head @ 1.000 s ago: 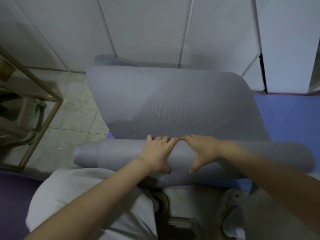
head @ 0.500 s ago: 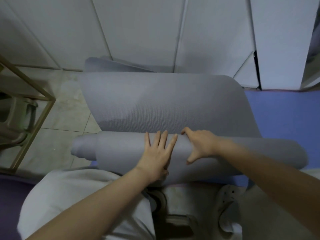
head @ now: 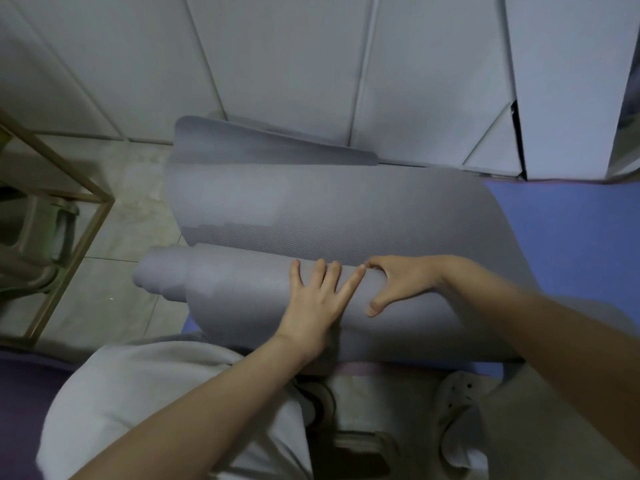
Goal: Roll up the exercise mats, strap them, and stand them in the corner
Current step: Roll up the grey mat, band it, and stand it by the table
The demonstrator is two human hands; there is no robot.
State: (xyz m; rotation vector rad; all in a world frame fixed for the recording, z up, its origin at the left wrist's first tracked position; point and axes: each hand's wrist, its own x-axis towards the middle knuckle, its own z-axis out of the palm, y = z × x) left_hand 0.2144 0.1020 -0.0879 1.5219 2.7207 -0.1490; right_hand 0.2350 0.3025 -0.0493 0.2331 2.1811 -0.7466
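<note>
Since a second ago the left hand (head: pixel 317 299) has changed from a cupped hold to a flat palm, fingers (head: pixel 320 271) straight and spread, pressing on top of the roll (head: pixel 235 292). The right hand (head: pixel 398 282) keeps its hold: fingers hooked over the far side of the roll, thumb down on the near side, gripping it. The roll looks fatter than before and sits further along the grey mat (head: pixel 329 209), so rolling is advancing; the flat left palm reads as a push-and-roll stroke while the right steadies. The roll lies crosswise on the floor directly before the person, both hands near its middle, almost touching each other. Its left end pokes out narrower than the outer wrap, so the layers are telescoping a little; worth squaring before strapping. A stretch of grey mat is still unrolled ahead, its far end bent up against the wall (head: pixel 311 64). The blue mat (head: pixel 571 237) lies flat to the right and seems to run under the roll, though the edge is dim. No strap in view. Gold frame (head: pixel 69 188) stands left on the tiled floor (head: pixel 131 202).
</note>
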